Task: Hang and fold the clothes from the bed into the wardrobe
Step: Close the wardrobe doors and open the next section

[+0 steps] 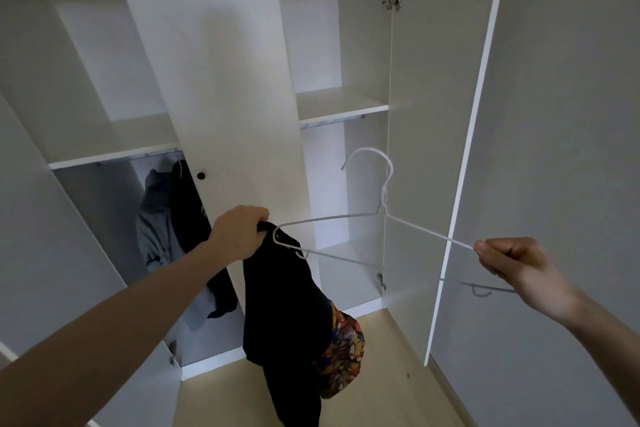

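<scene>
One white wire hanger [381, 218]: left hand [239, 232] fingers clench one black garment [284, 305] at its end; right hand [509, 262] fingers pinch the other.

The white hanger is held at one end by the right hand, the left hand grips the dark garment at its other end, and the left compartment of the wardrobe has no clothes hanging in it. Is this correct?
Not quite. The head view shows clothes already hanging in the left compartment, a grey piece and a dark one. The rest stands: the right hand pinches one end of the white hanger, and the left hand grips the dark garment at the other end.
</scene>
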The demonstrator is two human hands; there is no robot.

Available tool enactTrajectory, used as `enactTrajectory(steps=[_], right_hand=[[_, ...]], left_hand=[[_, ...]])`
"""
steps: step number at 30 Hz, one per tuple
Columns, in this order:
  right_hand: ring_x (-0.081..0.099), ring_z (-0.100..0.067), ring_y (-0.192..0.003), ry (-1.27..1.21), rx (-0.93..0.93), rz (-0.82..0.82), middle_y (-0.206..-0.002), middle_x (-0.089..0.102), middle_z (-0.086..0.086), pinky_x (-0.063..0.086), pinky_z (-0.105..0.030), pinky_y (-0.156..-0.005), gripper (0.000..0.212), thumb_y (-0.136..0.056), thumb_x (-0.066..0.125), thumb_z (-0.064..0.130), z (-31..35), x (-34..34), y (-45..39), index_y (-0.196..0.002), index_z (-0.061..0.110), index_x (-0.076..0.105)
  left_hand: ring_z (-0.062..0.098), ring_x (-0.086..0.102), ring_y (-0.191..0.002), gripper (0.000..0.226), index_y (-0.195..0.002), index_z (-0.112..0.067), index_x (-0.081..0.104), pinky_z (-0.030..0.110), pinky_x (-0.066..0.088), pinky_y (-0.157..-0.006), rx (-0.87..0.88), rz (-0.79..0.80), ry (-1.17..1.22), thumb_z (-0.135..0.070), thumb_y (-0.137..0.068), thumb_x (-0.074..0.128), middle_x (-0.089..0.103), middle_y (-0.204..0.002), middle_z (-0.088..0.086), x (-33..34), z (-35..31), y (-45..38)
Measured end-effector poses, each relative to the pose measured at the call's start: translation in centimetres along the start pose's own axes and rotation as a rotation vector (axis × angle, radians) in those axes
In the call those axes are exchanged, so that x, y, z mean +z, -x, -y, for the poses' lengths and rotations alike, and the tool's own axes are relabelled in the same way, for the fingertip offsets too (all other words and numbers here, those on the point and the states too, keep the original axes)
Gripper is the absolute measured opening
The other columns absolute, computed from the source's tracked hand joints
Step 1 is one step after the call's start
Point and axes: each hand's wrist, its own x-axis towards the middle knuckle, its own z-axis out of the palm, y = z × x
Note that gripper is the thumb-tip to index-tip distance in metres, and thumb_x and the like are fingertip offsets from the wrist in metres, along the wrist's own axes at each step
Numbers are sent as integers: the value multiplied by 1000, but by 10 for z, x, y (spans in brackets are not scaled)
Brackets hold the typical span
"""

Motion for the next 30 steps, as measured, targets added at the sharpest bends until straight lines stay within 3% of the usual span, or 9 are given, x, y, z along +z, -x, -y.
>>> enactTrajectory(steps=[6,12,17,21,25,28,30], right_hand=[[25,-8,-54,81,-26,7,-58,29,6,21,-19,-49,51,-100,61,29,4,16,-12,-55,17,40],[24,-7,-51,122,-32,-103,-57,28,7,21,-16,-46,50,-102,61,24,-6,22,-20,-60,6,41],[22,-6,-48,120,-37,-110,-54,26,10,20,-15,-44,49,-103,61,26,-8,22,-24,-61,8,42],[27,-11,-55,189,-48,-30,-59,27,9,24,-25,-51,49,-105,55,35,-2,43,-29,-63,16,37],[35,-10,-52,344,-91,32,-55,36,7,35,-32,-57,48,-107,45,43,6,60,-26,-64,23,38],[35,-9,-50,349,-109,47,-53,37,8,36,-32,-56,47,-107,45,42,18,64,-29,-65,23,39],[33,-9,-50,256,-82,11,-53,34,9,34,-25,-53,51,-104,53,44,20,65,-29,-61,21,38]], left_hand=[[27,58,-68,31,-64,-16,44,41,48,-65,-83,58,228,-20,-88,64,56,-67,3,-2,-15,-15],[20,53,-64,30,-66,-20,44,32,39,-57,-48,29,245,-16,-87,63,53,-67,-3,-6,-35,-24],[15,53,-63,24,-65,-15,49,29,36,-56,-111,-8,365,-13,-84,64,54,-66,-2,-8,-50,-25],[7,51,-52,28,-58,-23,51,22,42,-53,-192,-44,657,-16,-80,67,54,-55,-10,-15,-81,-29],[13,55,-53,27,-61,-20,54,26,44,-48,-264,-52,973,-9,-82,66,56,-57,-4,-26,-111,-27],[18,60,-53,32,-57,-21,56,25,46,-47,-358,-35,1248,-2,-83,62,62,-59,3,-33,-129,-21],[23,61,-58,24,-63,-16,56,27,50,-53,-402,-2,1423,0,-81,60,64,-66,11,-39,-136,-16]])
